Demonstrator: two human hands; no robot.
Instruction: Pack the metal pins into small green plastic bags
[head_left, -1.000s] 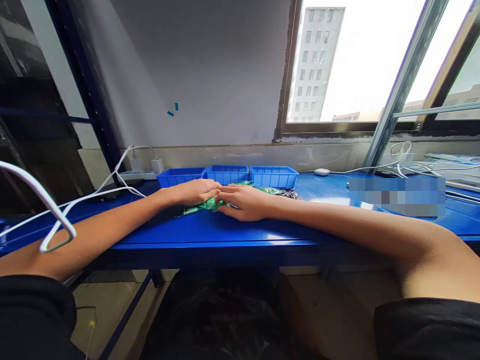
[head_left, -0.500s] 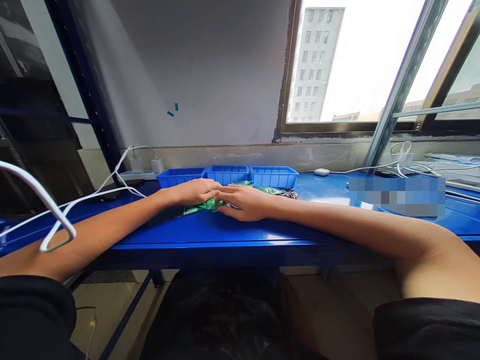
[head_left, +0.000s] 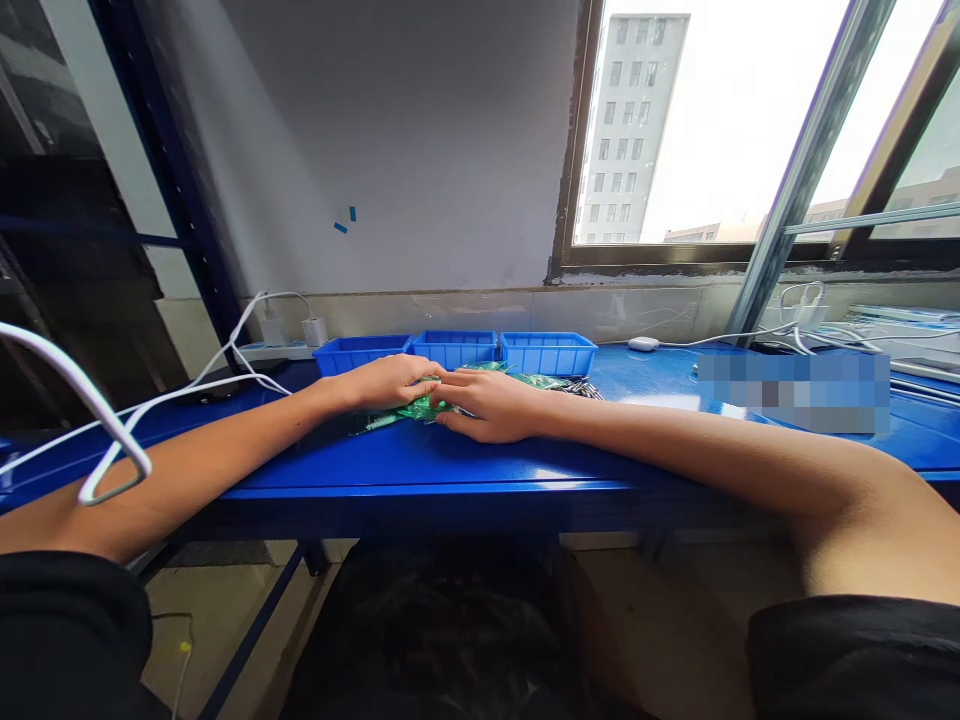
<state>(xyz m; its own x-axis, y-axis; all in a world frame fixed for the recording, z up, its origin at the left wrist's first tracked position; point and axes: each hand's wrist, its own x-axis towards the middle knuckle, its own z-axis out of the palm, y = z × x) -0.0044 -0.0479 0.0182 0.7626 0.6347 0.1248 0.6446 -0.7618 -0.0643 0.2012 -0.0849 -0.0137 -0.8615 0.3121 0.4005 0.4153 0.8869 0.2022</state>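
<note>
My left hand (head_left: 397, 381) rests over the left part of some green plastic packets (head_left: 416, 408) on the blue table (head_left: 480, 465). Its fingers reach right and meet the fingertips of my right hand (head_left: 484, 402). The right hand lies palm down on the packets, fingers spread, with the thumb apart and nearer the table's front edge. More green packets (head_left: 544, 381) and a small heap of dark metallic pieces (head_left: 581, 387) show behind the right wrist. What lies under the palms is hidden.
Three blue bins, left (head_left: 364, 350), middle (head_left: 454, 348) and right (head_left: 549, 352), stand in a row behind the hands. White cables (head_left: 225, 375) cross the table's left side. A blurred patch (head_left: 795, 392) covers something at the right, near a metal post (head_left: 810, 170).
My left hand has risen very slightly, its fingers shifting a little near the right fingertips. My right hand has hardly moved.
</note>
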